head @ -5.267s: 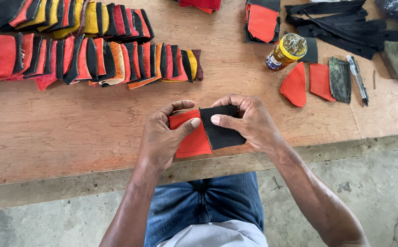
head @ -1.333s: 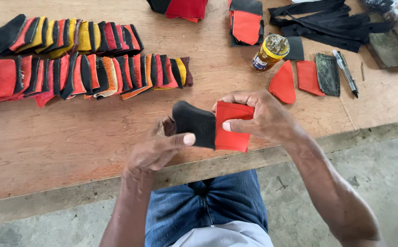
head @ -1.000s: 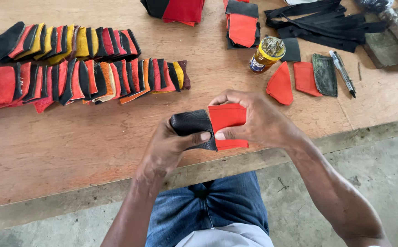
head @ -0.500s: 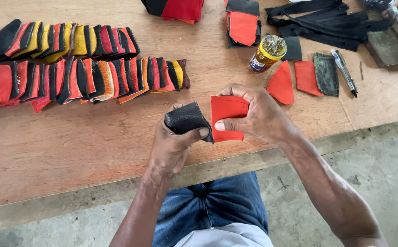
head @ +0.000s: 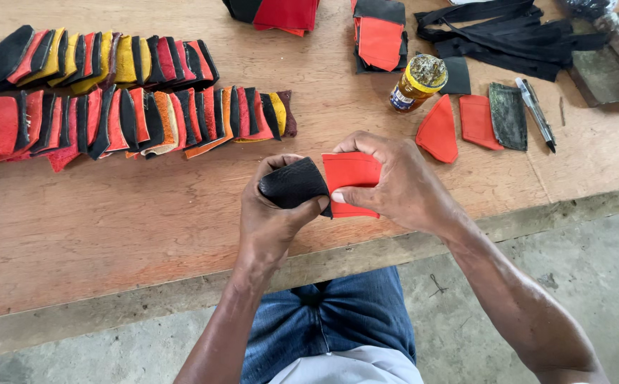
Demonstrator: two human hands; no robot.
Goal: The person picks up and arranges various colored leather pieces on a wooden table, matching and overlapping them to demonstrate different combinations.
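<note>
My left hand (head: 272,213) grips a black leather piece (head: 293,186), bending it upward with thumb and fingers. My right hand (head: 397,186) pinches a red piece (head: 351,176) that joins the black one at its left edge. Both hands hold the joined pieces just above the wooden table (head: 110,213), near its front edge.
Two rows of overlapped red, black and yellow pieces (head: 132,114) lie at the left. A glue jar (head: 416,84), loose red pieces (head: 459,126), a dark piece (head: 508,115), a pen (head: 535,112) and black straps (head: 508,39) lie at the right. Stacks of red and black pieces (head: 379,34) sit at the back.
The hands have flipped the joined pieces so red is on the right, and the left hand has curled the black piece up. The view has shifted slightly.
</note>
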